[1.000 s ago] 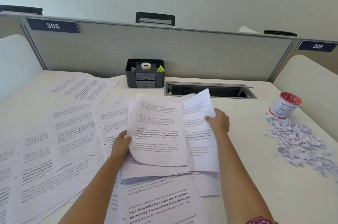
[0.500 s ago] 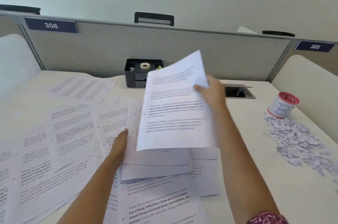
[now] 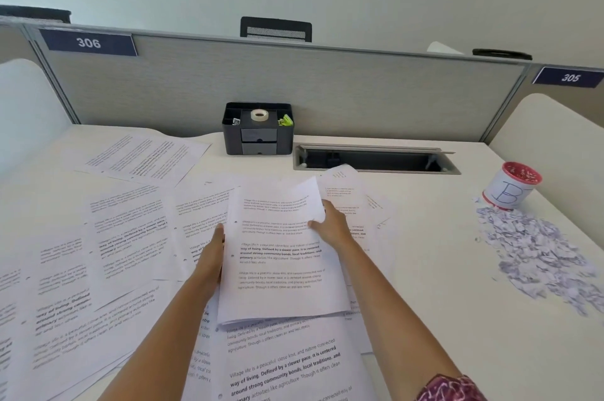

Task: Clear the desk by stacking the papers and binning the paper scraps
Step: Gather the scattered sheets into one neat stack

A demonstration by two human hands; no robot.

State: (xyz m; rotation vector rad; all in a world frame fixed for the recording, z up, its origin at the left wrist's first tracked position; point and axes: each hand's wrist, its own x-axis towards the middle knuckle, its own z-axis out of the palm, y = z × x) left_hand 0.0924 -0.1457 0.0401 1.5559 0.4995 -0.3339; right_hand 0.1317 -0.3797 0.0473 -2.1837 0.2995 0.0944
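Printed white sheets lie scattered over the left and middle of the white desk (image 3: 434,319). A small stack of papers (image 3: 277,256) sits in the middle. My right hand (image 3: 330,224) pinches the top sheet at its right edge near the upper corner. My left hand (image 3: 214,250) presses flat against the stack's left edge. More loose sheets (image 3: 108,243) spread to the left, and one large sheet (image 3: 287,364) lies nearest me. A heap of torn paper scraps (image 3: 536,250) covers the desk at the right, below a white cup with a red rim (image 3: 511,184) marked with a B.
A black desk organiser (image 3: 258,129) with a tape roll stands against the grey partition (image 3: 359,96). An open cable slot (image 3: 376,160) is set into the desk behind the stack. White side panels close the desk at left and right.
My right hand lifted a sheet from the right side, swung it up and left, and has laid it down on top of the stack. My left hand stayed at the stack's left edge.
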